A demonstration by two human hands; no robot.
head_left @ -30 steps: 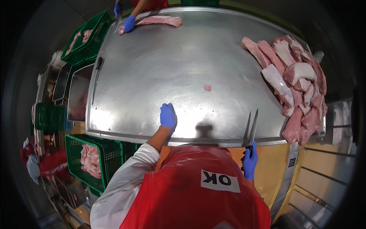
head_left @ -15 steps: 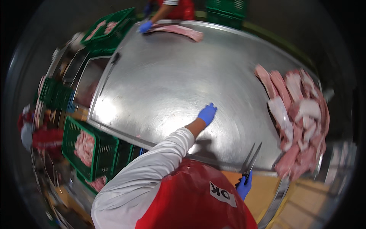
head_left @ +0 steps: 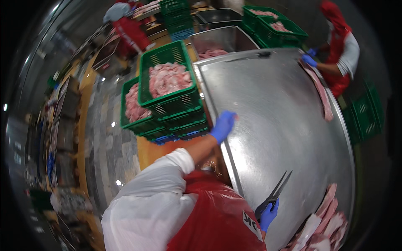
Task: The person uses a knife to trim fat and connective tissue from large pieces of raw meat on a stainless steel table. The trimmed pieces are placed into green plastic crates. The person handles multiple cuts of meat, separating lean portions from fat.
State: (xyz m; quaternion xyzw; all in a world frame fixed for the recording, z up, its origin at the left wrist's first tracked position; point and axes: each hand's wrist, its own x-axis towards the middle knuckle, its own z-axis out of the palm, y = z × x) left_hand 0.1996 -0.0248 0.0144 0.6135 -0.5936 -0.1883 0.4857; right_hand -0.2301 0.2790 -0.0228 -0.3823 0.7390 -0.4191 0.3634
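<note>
My left hand (head_left: 223, 127), in a blue glove, is at the steel table's left rim. Its fingers are closed on a small pink meat scrap (head_left: 236, 117), only partly visible. My right hand (head_left: 269, 215), also blue-gloved, is low over the near part of the table (head_left: 268, 121). It grips a black-handled knife (head_left: 276, 193) with the blade pointing away from me. A second thin dark line beside the blade may be its reflection; I cannot tell. Long strips of meat (head_left: 320, 226) are piled at the table's near right corner, close to the right hand.
Stacked green crates (head_left: 169, 104) full of meat pieces stand against the table's left side. A steel bin (head_left: 226, 39) and more green crates (head_left: 276, 31) are beyond. A co-worker (head_left: 339, 54) at the far right touches a long meat strip (head_left: 320, 90). Another person (head_left: 127, 31) stands far left.
My view has swung left, bringing the crates nearer the middle. My left hand has moved from over the table to its left rim and closed on a meat scrap. The right hand still grips the knife.
</note>
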